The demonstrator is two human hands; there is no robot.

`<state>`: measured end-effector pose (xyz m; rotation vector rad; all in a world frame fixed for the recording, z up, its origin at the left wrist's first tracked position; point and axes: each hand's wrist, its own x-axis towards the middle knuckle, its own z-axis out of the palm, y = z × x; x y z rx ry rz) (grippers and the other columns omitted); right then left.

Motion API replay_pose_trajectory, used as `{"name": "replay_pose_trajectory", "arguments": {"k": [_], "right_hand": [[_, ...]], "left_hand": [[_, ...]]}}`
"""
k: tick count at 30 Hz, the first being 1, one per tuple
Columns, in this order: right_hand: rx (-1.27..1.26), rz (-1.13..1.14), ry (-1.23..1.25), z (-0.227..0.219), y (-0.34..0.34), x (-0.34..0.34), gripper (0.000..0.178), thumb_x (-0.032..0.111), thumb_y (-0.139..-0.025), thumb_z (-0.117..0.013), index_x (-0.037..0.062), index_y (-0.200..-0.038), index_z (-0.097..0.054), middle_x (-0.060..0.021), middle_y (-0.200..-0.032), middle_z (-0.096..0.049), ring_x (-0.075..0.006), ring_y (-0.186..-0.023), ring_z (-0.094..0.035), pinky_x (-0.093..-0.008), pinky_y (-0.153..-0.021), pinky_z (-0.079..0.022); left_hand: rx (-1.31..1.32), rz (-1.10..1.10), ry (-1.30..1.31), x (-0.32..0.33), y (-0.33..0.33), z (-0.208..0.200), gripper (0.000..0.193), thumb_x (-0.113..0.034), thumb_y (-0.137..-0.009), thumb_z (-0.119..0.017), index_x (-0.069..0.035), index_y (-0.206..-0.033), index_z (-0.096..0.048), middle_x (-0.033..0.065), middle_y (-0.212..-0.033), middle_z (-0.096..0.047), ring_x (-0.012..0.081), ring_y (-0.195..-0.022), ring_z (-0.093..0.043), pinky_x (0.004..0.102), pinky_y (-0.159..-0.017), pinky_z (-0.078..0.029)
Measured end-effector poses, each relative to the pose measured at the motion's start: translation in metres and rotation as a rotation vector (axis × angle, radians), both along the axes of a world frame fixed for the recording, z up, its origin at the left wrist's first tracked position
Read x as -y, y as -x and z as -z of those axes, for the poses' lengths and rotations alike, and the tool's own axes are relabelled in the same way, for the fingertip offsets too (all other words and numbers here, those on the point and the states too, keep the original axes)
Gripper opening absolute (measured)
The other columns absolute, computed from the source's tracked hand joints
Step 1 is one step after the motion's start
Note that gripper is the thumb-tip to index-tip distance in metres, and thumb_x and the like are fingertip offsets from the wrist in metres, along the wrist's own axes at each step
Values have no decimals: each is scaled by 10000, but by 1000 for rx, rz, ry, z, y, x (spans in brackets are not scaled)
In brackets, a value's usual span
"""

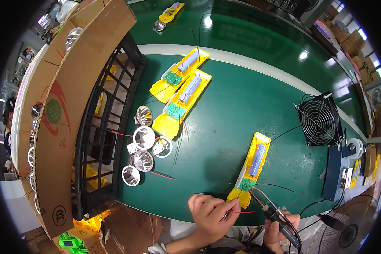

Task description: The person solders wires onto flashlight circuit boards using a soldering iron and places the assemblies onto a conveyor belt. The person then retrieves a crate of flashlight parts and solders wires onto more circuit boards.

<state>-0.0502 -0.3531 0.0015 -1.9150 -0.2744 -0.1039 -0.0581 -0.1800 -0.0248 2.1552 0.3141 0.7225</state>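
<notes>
In front of me a yellow plastic torch housing half [264,139] lies at a slant, with a purple cylindrical battery [257,160] and a small green circuit board [246,184] in it. My left hand [213,215] is closed beside its near end, thumb and forefinger pinching a thin wire that runs toward the board. A red wire [243,212] sticks out to the right of these fingertips. My right hand [276,232] grips a black soldering iron [279,223] with a curved metal tube along it. The iron's tip is at the circuit board.
Two more wired yellow housings [200,80] lie farther back, left of centre. Nearby sit several silver reflector cups [144,138]. A black crate [84,169] and a cardboard box [65,169] border the left. At right stand a black fan [319,120] and a dark blue box [332,173].
</notes>
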Motion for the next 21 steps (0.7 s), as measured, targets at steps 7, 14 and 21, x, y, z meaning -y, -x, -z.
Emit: {"name": "replay_pose_trajectory", "arguments": {"k": [7,14,21], "right_hand": [[-31,78,-86,7,-4,-5,392,285,-803,-608,32,-898,-323,-56,-575,-530,-100,-479,-496,-214,-492,-410],[-15,226,-84,8,-8,-17,446,389,-780,-616,29,-846,-362,-20,-520,-458,-82,-432,-457,-179,-435,-367],[-37,210,-106,9,-7,-16,453,386,-773,-628,27,-844,-361,-43,-559,-467,-85,-438,-460,-177,-436,-369]], "left_hand": [[-4,10,-10,-2,-5,0,212,-62,-569,-746,-142,-731,-634,-50,-651,-479,160,-646,-448,324,-678,-333],[-16,1,6,0,-3,3,207,-97,-576,-749,-161,-739,-639,-69,-665,-489,145,-661,-454,318,-688,-314],[-26,0,4,0,-3,3,201,-99,-584,-750,-162,-740,-640,-71,-661,-489,142,-662,-457,315,-688,-309]]}}
